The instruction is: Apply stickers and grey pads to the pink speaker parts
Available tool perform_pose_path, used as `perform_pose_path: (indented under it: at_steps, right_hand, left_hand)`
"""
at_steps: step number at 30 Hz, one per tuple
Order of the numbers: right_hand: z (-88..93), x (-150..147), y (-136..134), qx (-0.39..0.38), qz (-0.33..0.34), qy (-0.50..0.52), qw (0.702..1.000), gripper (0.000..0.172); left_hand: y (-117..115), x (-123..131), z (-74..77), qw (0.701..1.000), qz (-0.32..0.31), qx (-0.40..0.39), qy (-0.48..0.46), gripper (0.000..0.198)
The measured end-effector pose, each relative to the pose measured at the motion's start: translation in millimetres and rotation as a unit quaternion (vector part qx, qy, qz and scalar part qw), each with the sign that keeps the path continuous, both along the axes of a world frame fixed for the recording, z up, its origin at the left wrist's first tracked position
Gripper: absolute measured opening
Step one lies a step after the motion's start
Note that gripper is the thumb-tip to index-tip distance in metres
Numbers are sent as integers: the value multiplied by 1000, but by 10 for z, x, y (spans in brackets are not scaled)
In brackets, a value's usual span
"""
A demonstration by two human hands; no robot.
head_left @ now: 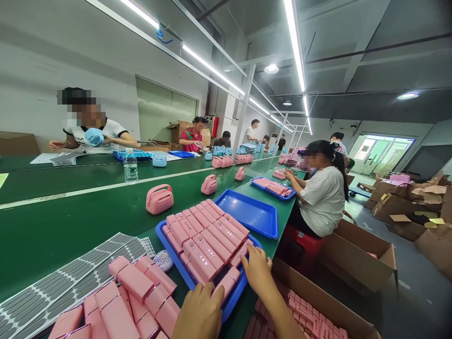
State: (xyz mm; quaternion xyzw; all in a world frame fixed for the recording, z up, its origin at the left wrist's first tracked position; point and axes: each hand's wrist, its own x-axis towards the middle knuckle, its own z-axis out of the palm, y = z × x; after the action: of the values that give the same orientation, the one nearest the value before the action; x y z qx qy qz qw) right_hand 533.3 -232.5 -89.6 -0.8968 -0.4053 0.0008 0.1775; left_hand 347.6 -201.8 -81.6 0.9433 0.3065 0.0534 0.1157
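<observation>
Pink cases (pixel 203 240) fill a tray (pixel 173 259) below both hands (pixel 197 313) (pixel 257 270).

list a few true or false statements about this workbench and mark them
The right hand touches pink cases in a blue tray. True.
The left hand holds a water bottle. False: the bottle stands on the green belt, away from the hands.
A cardboard box of pink pieces sits right of the hands. True.
The pink handled case sits inside the tray. False: it stands on the belt.
A sheet of gray oval pads lies left of the tray. True.
</observation>
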Motion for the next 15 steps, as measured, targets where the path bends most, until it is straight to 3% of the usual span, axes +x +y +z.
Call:
perform_pose_path:
  at_steps: [6, 11, 15]
  right_hand:
    - [-130, 92, -147, 16, 57, 20, 998, 51]
    - [-196, 42, -181, 33, 69, 47, 996, 62]
    - [-230, -4, -158, 59, 66, 72, 993, 67]
  left_hand:
    - [17, -16, 26, 999, 0, -32, -10, 46]
    - [34, -125, 100, 996, 29, -75, -46, 63]
    - [45, -214, 111, 987, 30, -124, -102, 50]
